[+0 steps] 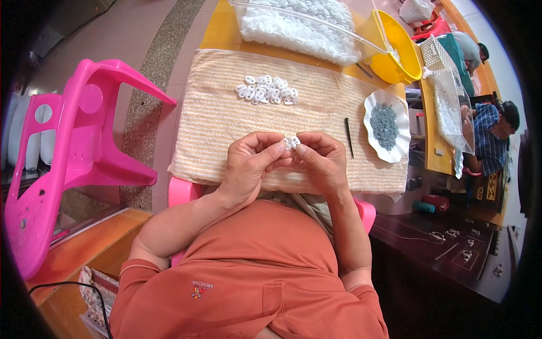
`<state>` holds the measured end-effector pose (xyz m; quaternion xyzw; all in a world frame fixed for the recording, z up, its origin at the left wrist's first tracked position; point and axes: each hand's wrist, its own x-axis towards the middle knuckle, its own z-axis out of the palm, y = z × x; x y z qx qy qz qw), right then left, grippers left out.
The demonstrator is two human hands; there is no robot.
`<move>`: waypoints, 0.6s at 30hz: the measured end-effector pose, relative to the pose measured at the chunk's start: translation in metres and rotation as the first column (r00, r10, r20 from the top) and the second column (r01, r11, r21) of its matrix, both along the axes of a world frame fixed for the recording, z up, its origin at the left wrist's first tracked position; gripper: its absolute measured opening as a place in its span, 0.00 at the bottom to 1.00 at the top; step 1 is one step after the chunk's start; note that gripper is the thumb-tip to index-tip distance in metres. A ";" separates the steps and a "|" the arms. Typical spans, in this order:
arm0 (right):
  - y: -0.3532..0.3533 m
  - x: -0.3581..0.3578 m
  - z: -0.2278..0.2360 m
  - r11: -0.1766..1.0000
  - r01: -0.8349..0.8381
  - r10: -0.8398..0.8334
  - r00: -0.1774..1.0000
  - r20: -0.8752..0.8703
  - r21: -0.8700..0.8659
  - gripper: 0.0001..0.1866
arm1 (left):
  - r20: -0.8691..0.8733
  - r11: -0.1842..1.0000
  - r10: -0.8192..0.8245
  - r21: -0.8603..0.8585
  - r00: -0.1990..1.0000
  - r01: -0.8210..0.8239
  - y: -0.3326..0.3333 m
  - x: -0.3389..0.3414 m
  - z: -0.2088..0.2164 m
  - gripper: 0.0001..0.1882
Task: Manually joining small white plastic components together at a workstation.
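Observation:
Between the fingertips of both hands is a small white plastic piece with holes (pixel 291 142). My left hand (pixel 255 161) pinches its left side, and my right hand (pixel 322 161) pinches its right side. Both hands are just above the striped towel (pixel 214 118), near its front edge. Beyond them lies a loose pile of similar white plastic pieces (pixel 266 90). To the right of my right hand rests a thin black stick-like tool (pixel 349 138). Farther right, a white scalloped plate (pixel 402 138) holds many small grey-blue bits (pixel 384 125).
A clear bin (pixel 361 40) full of white pieces stands at the back, beside a yellow basin (pixel 411 53). A pink plastic chair (pixel 84 147) is at left. Another person in a checked shirt (pixel 489 138) sits at a table on the right, near a clear container (pixel 449 107).

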<state>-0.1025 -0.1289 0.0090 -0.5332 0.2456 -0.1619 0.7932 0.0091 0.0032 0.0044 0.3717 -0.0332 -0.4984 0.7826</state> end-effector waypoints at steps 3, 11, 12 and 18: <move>-0.001 -0.001 0.001 1.000 0.027 -0.027 1.000 0.004 -0.014 0.11 | -0.004 1.000 0.002 0.014 1.000 -0.002 0.000 0.000 -0.001 0.08; -0.005 -0.003 -0.004 0.998 0.053 -0.053 0.999 0.002 -0.027 0.11 | 0.022 0.997 -0.032 0.070 0.999 0.031 -0.001 0.000 -0.001 0.07; -0.006 -0.004 -0.006 0.998 0.053 -0.053 0.999 -0.001 -0.023 0.11 | 0.023 0.995 -0.039 0.088 0.999 0.037 -0.001 0.000 -0.001 0.07; -0.008 -0.004 -0.008 0.998 0.022 -0.023 1.000 -0.018 -0.060 0.11 | 0.011 0.993 -0.049 0.106 0.999 0.048 -0.002 0.000 0.000 0.07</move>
